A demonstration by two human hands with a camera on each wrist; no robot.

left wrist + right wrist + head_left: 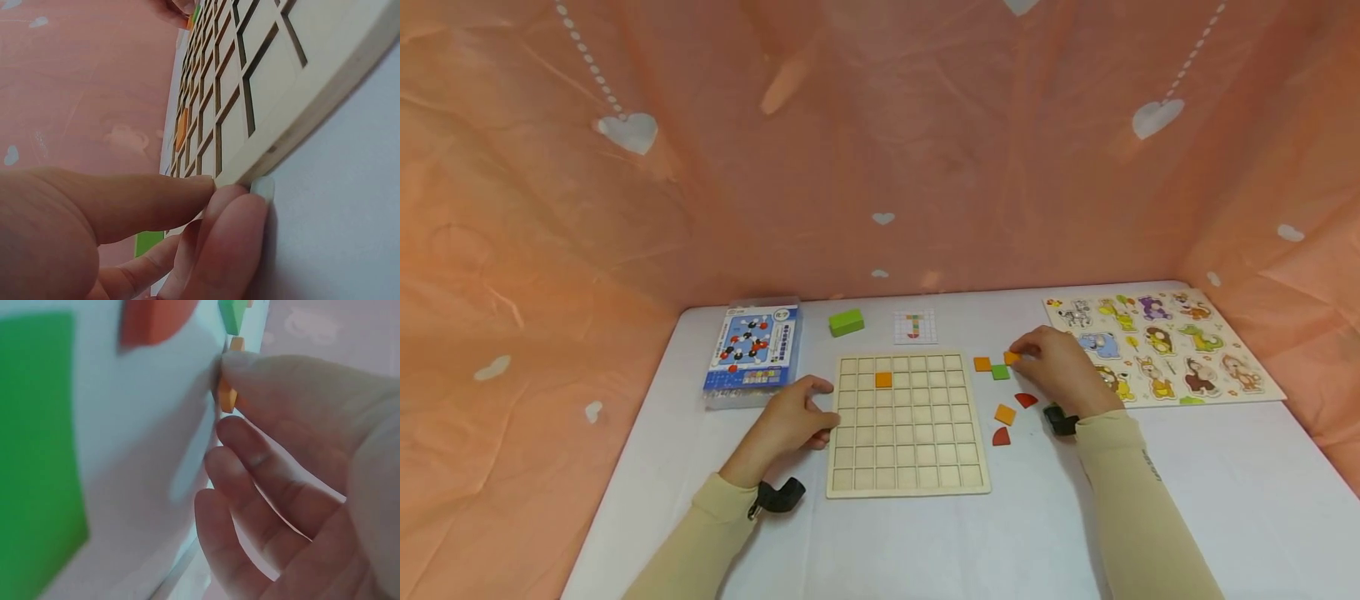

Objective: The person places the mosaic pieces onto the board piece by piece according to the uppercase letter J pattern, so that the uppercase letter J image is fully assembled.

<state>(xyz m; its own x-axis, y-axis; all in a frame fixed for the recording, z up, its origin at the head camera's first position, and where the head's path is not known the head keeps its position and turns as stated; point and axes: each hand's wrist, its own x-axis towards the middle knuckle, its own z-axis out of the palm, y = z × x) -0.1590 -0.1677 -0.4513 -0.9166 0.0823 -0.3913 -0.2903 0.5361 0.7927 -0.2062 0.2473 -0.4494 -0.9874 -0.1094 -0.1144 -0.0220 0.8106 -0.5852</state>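
Note:
A pale wooden grid board [905, 481] lies flat on the table, with one orange square tile [883, 380] in a cell of its second row. My left hand [790, 421] pinches the board's left edge, the thumb on top and fingers against the side. To the right of the board, my right hand [1067, 371] pinches another orange square tile [229, 394] between thumb and fingers, close over the table. Beside that hand lie an orange tile [982, 364], a green tile [1001, 372], a red quarter-circle [1026, 400], a tilted orange tile [1005, 414] and a second red quarter-circle [1002, 437].
Behind the board are a pattern card [915, 327] and a green block [847, 322]. A boxed molecule set [749, 350] stands at the back left. An animal puzzle board [1172, 350] lies at the right. Under the right wrist a green piece [37, 456] shows large.

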